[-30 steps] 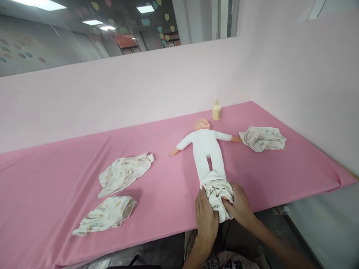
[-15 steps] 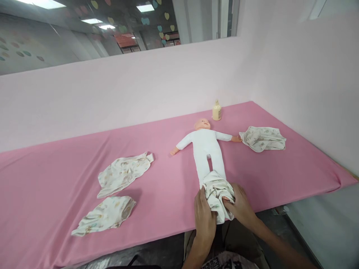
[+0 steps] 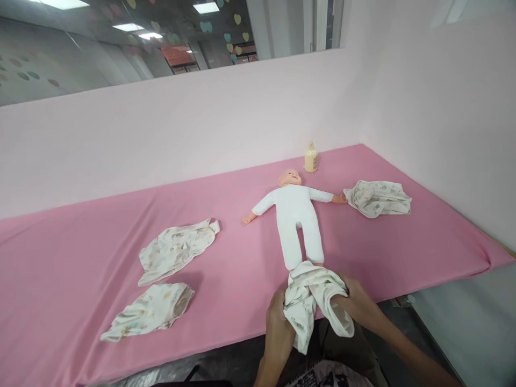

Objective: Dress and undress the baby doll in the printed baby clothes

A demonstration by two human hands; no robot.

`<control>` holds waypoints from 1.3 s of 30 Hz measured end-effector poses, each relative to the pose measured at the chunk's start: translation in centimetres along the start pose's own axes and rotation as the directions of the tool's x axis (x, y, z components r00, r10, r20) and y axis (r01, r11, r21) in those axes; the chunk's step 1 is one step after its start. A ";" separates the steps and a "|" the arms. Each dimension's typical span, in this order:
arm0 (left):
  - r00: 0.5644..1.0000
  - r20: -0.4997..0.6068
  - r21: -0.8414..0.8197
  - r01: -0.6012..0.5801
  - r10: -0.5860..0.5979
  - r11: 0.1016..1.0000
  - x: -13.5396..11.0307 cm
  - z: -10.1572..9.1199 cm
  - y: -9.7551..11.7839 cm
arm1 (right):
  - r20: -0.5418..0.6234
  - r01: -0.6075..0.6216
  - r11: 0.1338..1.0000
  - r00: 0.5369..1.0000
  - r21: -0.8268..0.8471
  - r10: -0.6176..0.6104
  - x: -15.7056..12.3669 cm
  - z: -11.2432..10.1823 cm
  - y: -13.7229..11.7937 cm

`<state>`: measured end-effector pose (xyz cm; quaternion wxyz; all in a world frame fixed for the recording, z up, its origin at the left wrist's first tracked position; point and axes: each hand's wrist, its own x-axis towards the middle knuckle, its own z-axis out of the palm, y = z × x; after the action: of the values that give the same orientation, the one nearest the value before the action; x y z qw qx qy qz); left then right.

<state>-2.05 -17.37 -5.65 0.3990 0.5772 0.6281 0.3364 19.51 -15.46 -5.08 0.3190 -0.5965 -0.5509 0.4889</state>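
Note:
A baby doll (image 3: 296,215) in a white bodysuit lies on its back with its arms spread and its legs towards me. Bunched at its feet are white printed baby pants (image 3: 310,290), their two legs hanging towards the table's front edge. My left hand (image 3: 279,318) is closed on the left side of the pants, its fingertips partly hidden by cloth. On the other side, my right hand (image 3: 350,294) grips the fabric close to a wide leg opening, with some fingers out of sight. The doll's feet are mostly covered by the pants.
A pink sheet (image 3: 234,236) covers the table. Two printed baby garments (image 3: 177,250) lie to the left, and another folded printed garment (image 3: 379,198) touches the doll's hand on the right. A pump bottle (image 3: 310,158) stands beyond the doll's head, near the white wall (image 3: 201,129).
Both hands have drawn the pants down the doll's lower legs to its feet, towards me. The pants' legs have spread apart, and more of the doll's white legs shows.

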 end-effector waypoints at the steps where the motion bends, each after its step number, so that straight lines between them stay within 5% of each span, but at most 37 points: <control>1: 1.000 -0.011 0.012 -0.026 0.026 1.000 -0.1 -0.2 -0.1 | 0.029 0.001 1.000 1.000 0.008 -0.001 -0.2 -0.3 0.0; 5: 0.997 0.003 -0.075 -0.073 0.074 0.994 -0.6 -1.5 0.8 | 0.157 0.059 0.998 0.986 0.016 -0.061 -0.8 -1.6 -0.5; 9: 0.976 0.211 -0.192 0.094 -0.053 0.977 -0.8 -3.6 2.2 | 0.311 0.094 0.995 0.947 -0.028 -0.081 -1.1 -3.4 -1.5; 12: 0.935 0.353 -0.112 0.069 -0.025 0.991 -0.7 -6.0 3.0 | 0.421 0.120 0.990 0.904 -0.077 -0.077 -1.2 -5.3 -2.7; 17: 0.753 0.657 0.220 -0.146 -0.036 0.964 0.4 -10.8 6.7 | 0.532 0.265 0.946 0.837 -0.186 -0.130 -0.5 -9.8 -5.9; 20: 0.705 0.709 0.243 -0.225 -0.015 0.944 2.2 -13.6 9.5 | 0.544 0.316 0.934 0.819 -0.164 -0.182 0.7 -12.4 -8.4; 22: 0.638 0.766 0.132 -0.273 0.076 0.953 3.8 -15.2 10.8 | 0.579 0.337 0.939 0.782 -0.077 -0.233 1.7 -13.9 -10.2; 25: 0.463 0.826 -0.201 -0.292 0.322 0.935 6.1 -16.9 12.1 | 0.654 0.302 0.947 0.696 0.110 -0.297 2.9 -16.0 -12.6; 28: 0.386 0.836 -0.311 -0.253 0.390 0.916 6.9 -17.7 13.4 | 0.626 0.318 0.935 0.700 0.155 -0.342 3.0 -17.5 -14.3; 30: 0.405 0.858 -0.201 -0.300 0.315 0.933 6.6 -17.7 14.1 | 0.617 0.334 0.930 0.702 0.156 -0.356 2.7 -18.1 -14.8; 31: 0.456 0.850 -0.101 -0.352 0.265 0.931 6.4 -17.5 14.4 | 0.624 0.340 0.929 0.697 0.149 -0.355 2.5 -18.2 -15.0; 35: 0.767 0.614 0.417 -0.518 0.189 0.747 6.3 -15.5 14.6 | 0.688 0.404 0.914 0.674 -0.038 -0.270 2.0 -17.1 -15.3; 37: 0.829 0.522 0.581 -0.518 0.202 0.628 7.0 -14.4 14.5 | 0.633 0.407 0.888 0.750 -0.212 -0.193 2.1 -15.8 -15.4; 39: 0.835 0.513 0.639 -0.527 0.200 0.560 7.7 -13.7 14.5 | 0.483 0.373 0.851 0.859 -0.369 -0.166 2.4 -14.5 -15.4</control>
<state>-7.78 -7.60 12.49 0.1536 0.8624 0.4824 -0.0017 27.57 -7.88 13.13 0.1083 -0.4440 -0.7857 0.4170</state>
